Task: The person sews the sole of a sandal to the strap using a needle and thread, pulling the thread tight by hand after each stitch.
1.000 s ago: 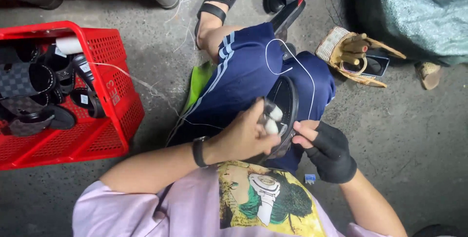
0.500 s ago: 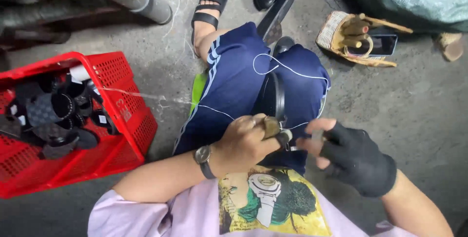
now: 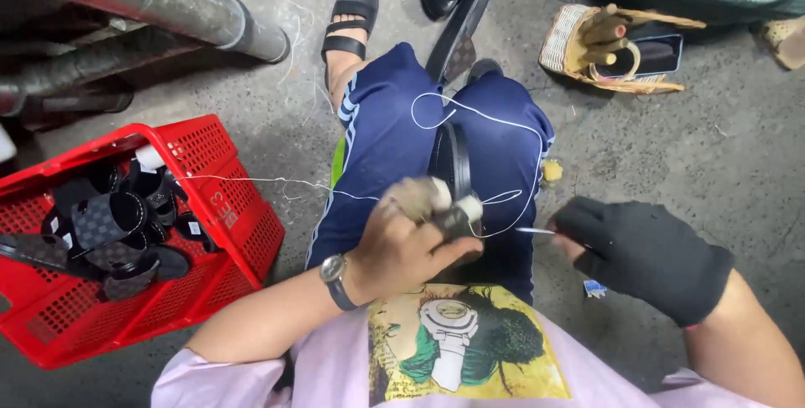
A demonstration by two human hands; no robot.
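Across my lap, between the two knees of the blue trousers (image 3: 377, 148), lies the black sandal piece (image 3: 453, 165) I am stitching, its near end pinned under my left hand (image 3: 402, 244). That hand is closed on it: fingers curled over the top, thumb pressed in from below, two fingertips wrapped in pale tape (image 3: 470, 205) sitting right at the seam. My wrist is bent down and the forearm comes in from the lower left, watch (image 3: 334, 270) facing up.

My right hand (image 3: 646, 253), in a black glove, is drawn out to the side, well apart from the sandal piece. It is pinched shut on a needle (image 3: 534, 230), whose tip points back toward the work. White thread (image 3: 495, 119) runs from the seam in a wide loop over the right thigh, and another strand trails left toward the red crate (image 3: 243, 207) holding more dark sandal parts.

To do this stitch well, I judge the pull should run in line with the seam, steady and not jerked, until the loop on the thigh is taken up. The left grip should stay firm near the stitch so the strap does not twist. That slack loop could knot or snag on the trouser fabric, so I would watch it while tightening. I cannot see the stitch hole itself; my fingers hide it.
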